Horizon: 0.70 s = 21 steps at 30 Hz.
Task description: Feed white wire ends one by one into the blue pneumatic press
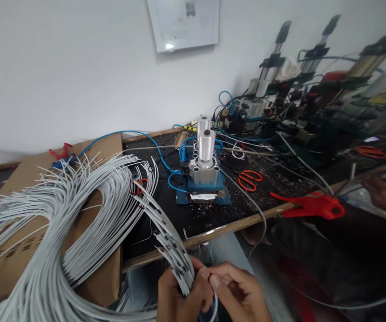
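Note:
A large bundle of white cables [78,210] arcs over a cardboard box [8,264] at the left and curves down into my lap. My left hand [176,295] is closed round the cable ends, which show dark and red stripped tips. My right hand [239,290] pinches one end of those cables beside the left thumb. Both hands sit below the bench's wooden front edge [233,228].
A small pneumatic press [204,167] with blue hoses stands on the black bench top. Orange scissors [249,179] and a red clamp [310,206] lie to its right. More presses [280,89] line the back right. Another person's hand [385,194] works at the far right.

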Each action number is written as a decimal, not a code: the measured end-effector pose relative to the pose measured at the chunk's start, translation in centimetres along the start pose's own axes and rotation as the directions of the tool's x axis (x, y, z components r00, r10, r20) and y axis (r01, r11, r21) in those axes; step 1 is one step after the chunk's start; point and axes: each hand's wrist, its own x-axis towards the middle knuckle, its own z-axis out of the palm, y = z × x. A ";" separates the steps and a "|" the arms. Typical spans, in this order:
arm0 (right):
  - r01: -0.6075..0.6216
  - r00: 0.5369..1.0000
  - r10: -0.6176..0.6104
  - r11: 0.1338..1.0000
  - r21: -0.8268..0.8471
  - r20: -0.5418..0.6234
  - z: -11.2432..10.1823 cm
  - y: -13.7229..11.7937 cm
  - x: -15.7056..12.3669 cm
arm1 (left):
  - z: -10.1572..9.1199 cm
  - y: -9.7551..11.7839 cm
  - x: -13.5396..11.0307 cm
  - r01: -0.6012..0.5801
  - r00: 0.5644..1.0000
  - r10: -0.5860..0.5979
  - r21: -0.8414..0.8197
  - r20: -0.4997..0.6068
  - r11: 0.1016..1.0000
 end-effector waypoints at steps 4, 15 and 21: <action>0.469 0.880 -0.435 0.741 -0.481 0.190 -2.8 -1.2 1.0 | 0.4 0.2 0.9 0.142 0.989 -0.135 -0.134 0.063 0.981; 0.825 0.487 -0.689 0.162 -0.541 0.537 -5.6 1.6 5.3 | 1.4 0.3 5.6 0.071 0.995 -0.053 -0.228 0.085 0.971; 0.662 0.550 -0.764 0.153 -0.734 0.338 -5.0 0.6 8.3 | 2.7 2.2 7.2 -0.004 1.000 0.001 -0.352 -0.008 0.936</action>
